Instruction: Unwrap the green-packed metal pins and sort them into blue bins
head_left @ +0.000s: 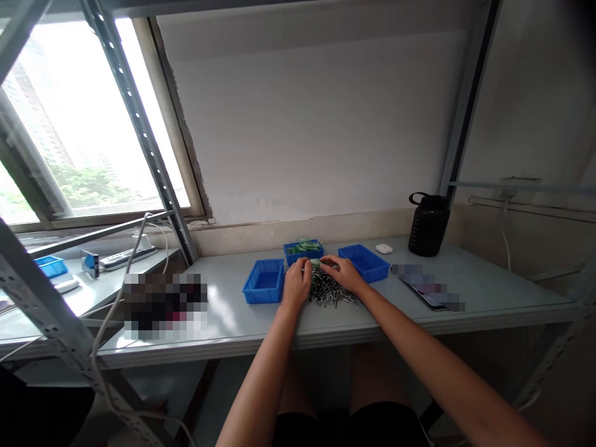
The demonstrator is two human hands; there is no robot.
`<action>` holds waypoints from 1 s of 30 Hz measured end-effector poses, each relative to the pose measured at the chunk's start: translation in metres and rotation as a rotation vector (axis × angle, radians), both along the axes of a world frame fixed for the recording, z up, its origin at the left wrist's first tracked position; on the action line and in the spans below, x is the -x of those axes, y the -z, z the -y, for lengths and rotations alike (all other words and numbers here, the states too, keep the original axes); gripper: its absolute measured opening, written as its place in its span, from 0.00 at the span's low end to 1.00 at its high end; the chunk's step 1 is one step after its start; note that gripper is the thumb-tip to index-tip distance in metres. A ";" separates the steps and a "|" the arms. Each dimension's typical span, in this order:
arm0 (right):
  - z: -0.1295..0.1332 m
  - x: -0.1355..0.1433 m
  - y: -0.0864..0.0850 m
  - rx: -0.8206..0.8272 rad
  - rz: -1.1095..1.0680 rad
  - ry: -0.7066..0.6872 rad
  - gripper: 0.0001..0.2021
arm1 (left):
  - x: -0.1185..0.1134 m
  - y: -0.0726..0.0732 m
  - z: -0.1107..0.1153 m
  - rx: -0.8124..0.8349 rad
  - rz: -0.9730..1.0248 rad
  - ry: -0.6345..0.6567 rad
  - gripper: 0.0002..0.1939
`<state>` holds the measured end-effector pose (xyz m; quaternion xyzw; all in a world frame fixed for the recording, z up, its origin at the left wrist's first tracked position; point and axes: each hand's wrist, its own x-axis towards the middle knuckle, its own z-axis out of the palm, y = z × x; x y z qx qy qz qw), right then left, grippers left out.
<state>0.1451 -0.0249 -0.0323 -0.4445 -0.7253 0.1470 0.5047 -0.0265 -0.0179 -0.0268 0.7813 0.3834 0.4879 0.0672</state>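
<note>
My left hand [298,283] is closed, with thumb and fingertips pinching one side of a small clear plastic bag with a greenish tint [315,263]. From the other side, the fingertips of my right hand [343,272] pinch the same bag. Whatever the bag contains is too small to make out. Just below and between both hands lies a heap of loose metal screws [331,290], partly covered by the hands. Behind them stands a blue bin [303,254] filled with greenish plastic bags [305,246].
A blue bin [263,295] sits left of my hands, another blue bin [370,273] to the right. Beyond are a white case [383,248], a black bottle [429,226] and a phone-like flat object [426,288], partly pixelated. Metal shelf posts [135,118] frame the table.
</note>
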 end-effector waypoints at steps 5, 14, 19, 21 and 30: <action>-0.001 0.000 0.000 -0.081 -0.019 0.027 0.12 | -0.002 0.006 -0.005 -0.031 -0.026 -0.001 0.09; -0.002 0.001 0.000 -0.137 0.032 0.085 0.06 | -0.001 0.007 -0.008 -0.054 -0.076 -0.009 0.12; -0.003 0.001 -0.005 -0.156 -0.037 0.130 0.08 | -0.003 0.003 -0.006 0.027 0.006 -0.032 0.15; 0.002 0.001 -0.008 -0.175 -0.118 0.152 0.09 | -0.003 -0.001 -0.001 0.039 0.030 -0.029 0.13; 0.074 0.004 0.014 0.149 -0.313 -0.025 0.09 | 0.000 0.003 0.068 0.454 0.164 0.264 0.11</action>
